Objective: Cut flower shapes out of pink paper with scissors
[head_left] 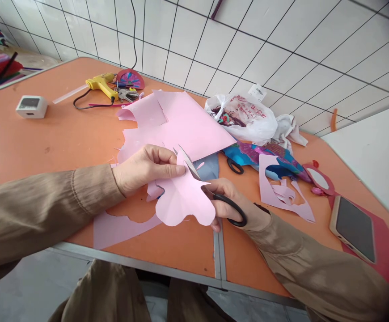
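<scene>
My left hand [150,167] pinches the upper part of a pink paper cutout [184,201] with a wavy, lobed edge, held above the table. In my right hand [226,197] is a pair of scissors [236,210] with black handles; the fingers are wrapped in and around the loops. The scissor blades point up and left and lie at the cutout's upper right edge, close to my left thumb. Behind both hands lies a large pink sheet [188,120]. A cut pink scrap [124,230] rests on the table below my left wrist.
On the orange table [70,134] are a yellow glue gun [102,85], keys [127,94], a small white device [31,107] and a phone [353,228]. A white plastic bag [248,120], shiny blue-purple material [275,156] and pink offcuts [268,192] lie to the right. A tiled wall [167,40] stands behind.
</scene>
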A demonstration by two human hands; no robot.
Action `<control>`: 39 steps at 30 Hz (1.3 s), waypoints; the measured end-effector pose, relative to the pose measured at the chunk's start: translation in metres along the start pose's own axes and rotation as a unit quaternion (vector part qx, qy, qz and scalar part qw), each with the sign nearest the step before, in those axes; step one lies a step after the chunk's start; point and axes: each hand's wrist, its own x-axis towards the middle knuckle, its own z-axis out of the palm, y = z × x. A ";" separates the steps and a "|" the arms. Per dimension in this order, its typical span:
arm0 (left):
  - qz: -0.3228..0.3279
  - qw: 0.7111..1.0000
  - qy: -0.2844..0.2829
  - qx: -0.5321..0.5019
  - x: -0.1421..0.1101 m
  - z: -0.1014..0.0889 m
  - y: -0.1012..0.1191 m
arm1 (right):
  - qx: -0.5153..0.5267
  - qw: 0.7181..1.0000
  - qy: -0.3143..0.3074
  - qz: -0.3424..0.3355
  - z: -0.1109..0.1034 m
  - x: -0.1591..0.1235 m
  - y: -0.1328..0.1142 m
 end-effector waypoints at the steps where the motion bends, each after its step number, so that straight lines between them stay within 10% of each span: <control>1: 0.003 1.000 0.002 0.002 0.000 0.000 0.000 | 0.006 1.000 -0.005 0.000 0.000 0.000 0.001; 28: -0.034 0.998 -0.004 -0.057 0.001 -0.003 0.002 | 0.027 0.997 -0.042 -0.067 -0.007 -0.002 0.003; 39: -0.073 0.991 -0.002 -0.116 -0.001 0.001 -0.003 | -0.010 1.000 0.000 0.002 -0.003 -0.001 0.001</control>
